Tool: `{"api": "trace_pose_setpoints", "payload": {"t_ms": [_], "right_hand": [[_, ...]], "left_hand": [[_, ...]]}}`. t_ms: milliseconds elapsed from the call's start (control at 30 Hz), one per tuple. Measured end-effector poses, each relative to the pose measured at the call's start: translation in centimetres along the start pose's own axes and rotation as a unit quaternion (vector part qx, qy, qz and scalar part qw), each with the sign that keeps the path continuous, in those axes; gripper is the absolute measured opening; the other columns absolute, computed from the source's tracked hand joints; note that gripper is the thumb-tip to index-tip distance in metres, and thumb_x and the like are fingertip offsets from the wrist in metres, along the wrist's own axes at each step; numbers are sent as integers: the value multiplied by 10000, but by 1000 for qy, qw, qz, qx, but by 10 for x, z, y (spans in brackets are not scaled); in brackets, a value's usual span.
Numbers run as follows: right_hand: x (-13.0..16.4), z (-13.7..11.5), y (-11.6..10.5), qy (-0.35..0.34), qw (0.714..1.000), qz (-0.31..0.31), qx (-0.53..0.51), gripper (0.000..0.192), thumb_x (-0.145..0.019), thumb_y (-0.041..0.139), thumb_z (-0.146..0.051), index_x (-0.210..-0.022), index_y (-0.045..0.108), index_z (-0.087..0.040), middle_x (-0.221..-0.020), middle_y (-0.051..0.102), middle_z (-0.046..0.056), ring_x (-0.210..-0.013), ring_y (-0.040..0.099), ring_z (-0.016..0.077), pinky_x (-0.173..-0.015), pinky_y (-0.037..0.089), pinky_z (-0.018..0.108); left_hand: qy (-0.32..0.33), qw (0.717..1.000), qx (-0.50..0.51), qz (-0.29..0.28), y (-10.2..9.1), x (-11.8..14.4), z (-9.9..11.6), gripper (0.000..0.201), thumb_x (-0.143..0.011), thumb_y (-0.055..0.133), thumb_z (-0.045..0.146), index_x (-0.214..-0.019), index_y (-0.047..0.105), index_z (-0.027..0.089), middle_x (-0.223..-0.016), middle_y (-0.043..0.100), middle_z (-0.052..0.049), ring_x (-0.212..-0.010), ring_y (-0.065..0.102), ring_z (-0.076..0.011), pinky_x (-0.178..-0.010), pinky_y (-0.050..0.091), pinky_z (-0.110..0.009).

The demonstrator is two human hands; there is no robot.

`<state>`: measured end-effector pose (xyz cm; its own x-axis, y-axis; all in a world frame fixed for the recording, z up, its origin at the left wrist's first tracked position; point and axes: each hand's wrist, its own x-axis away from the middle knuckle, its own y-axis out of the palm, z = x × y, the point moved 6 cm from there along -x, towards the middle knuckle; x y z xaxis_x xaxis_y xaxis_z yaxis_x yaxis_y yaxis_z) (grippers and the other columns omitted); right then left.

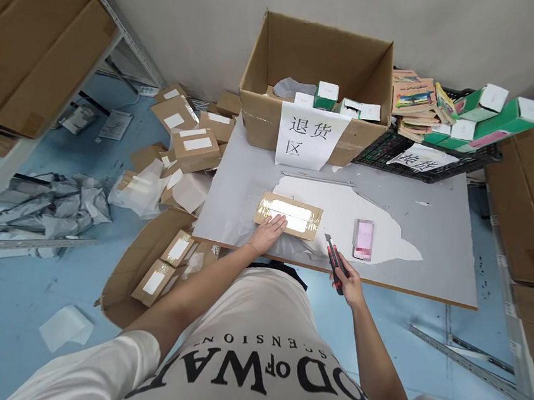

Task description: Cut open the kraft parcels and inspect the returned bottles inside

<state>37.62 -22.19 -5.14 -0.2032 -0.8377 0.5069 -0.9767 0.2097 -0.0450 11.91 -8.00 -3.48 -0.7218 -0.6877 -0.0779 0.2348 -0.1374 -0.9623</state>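
A small brown cardboard box (312, 228) with white labels and clear tape lies near the front edge of the grey table (438, 243). My left hand (269, 231) rests flat on the box's label, fingers stretched out. In my right hand (350, 284) is a red and black utility knife (336, 268), its blade extended and pointing away from me, to the right of the box. Beneath the box lies a white sheet (334, 197) with a ragged edge. On that sheet, right of the knife, sits a phone (364, 239) with a blurred pink screen.
A big open carton (261, 120) with green-and-white boxes stands at the table's back. Beside it, a black crate (371, 157) holds booklets and more green boxes. Parcels (196, 148) pile up on the left floor, near another large open carton (120, 280). Shelves flank both sides.
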Motion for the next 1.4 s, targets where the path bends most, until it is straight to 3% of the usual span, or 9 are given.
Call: {"api": "trace_pose_setpoints", "payload": {"t_ms": [167, 300, 367, 467, 567, 733, 833, 1133, 1400], "right_hand": [[-7, -1, 4, -48, 988, 95, -113, 637, -714, 705, -458, -1287, 487, -283, -1140, 639, 75, -800, 664, 190, -568, 548, 314], [-28, -16, 32, -66, 975, 80, -199, 430, -727, 696, -447, -1098, 544, -291, -1266, 587, 51, -1119, 598, 239, -800, 550, 388], [-39, -24, 45, -55, 970, 59, -230, 413, -744, 681, -448, -1097, 518, -308, -1323, 554, 37, -1187, 555, 233, -852, 533, 408], [-52, -34, 58, -35, 970, 34, -238, 380, -769, 654, -450, -1088, 499, -313, -1346, 544, 30, -1197, 545, 211, -857, 532, 405], [-59, -38, 67, -17, 967, 23, -254, 363, -764, 661, -428, -1071, 502, -317, -1310, 574, 5, -1150, 573, 197, -803, 557, 398], [-65, -43, 73, -5, 958, 24, -287, 371, -721, 703, -359, -1044, 528, -306, -1122, 658, -29, -995, 632, 187, -760, 584, 411], [-77, -54, 69, -1, 965, 16, -262, 331, -731, 683, -341, -1020, 528, -299, -964, 680, -37, -869, 655, 181, -751, 587, 423], [-160, -127, 63, 40, 991, -86, -92, 212, -789, 617, -249, -984, 534, -251, -820, 674, -9, -619, 636, 152, -592, 592, 380], [-215, -165, 95, 51, 990, -126, -37, 144, -828, 554, -172, -958, 527, -228, -843, 706, 6, -593, 645, 134, -459, 542, 242]], "left_hand": [[-20, 992, 108, 55, -25, 11, -15, 491, -949, 361, 287, -1391, 381, 75, -1428, 430, -169, -1368, 342, -231, -1125, 286, -431], [-216, 943, 216, 133, -39, 19, -83, 673, -947, 272, 528, -1427, 328, 59, -1462, 362, -191, -1370, 336, -250, -1104, 321, -434], [-294, 911, 277, 86, -32, 16, -117, 743, -952, 48, 544, -1416, 353, 50, -1410, 431, -205, -1300, 447, -236, -1027, 415, -403], [-242, 893, 377, -45, -22, 0, -133, 856, -890, -48, 630, -1406, 391, 107, -1359, 497, -178, -1200, 552, -211, -923, 486, -335], [-232, 820, 515, -93, -22, -9, -129, 897, -848, -20, 702, -1406, 396, 137, -1377, 484, -154, -1223, 532, -224, -944, 469, -359], [-332, 578, 743, -53, -20, -5, -114, 883, -842, 40, 727, -1347, 491, 160, -1415, 451, -133, -1340, 382, -280, -1032, 389, -431], [-372, 495, 785, 0, -17, 5, -106, 794, -872, 137, 701, -1296, 545, 169, -1402, 472, -130, -1372, 327, -266, -1078, 338, -428], [-365, 375, 839, 148, -7, 44, -50, 786, -876, 149, 702, -1244, 594, 168, -1444, 419, -114, -1391, 289, -245, -1109, 287, -418], [-386, 302, 856, 165, 0, 55, -11, 874, -823, 109, 766, -1214, 609, 165, -1495, 329, -118, -1399, 264, -266, -1081, 314, -431]]}}
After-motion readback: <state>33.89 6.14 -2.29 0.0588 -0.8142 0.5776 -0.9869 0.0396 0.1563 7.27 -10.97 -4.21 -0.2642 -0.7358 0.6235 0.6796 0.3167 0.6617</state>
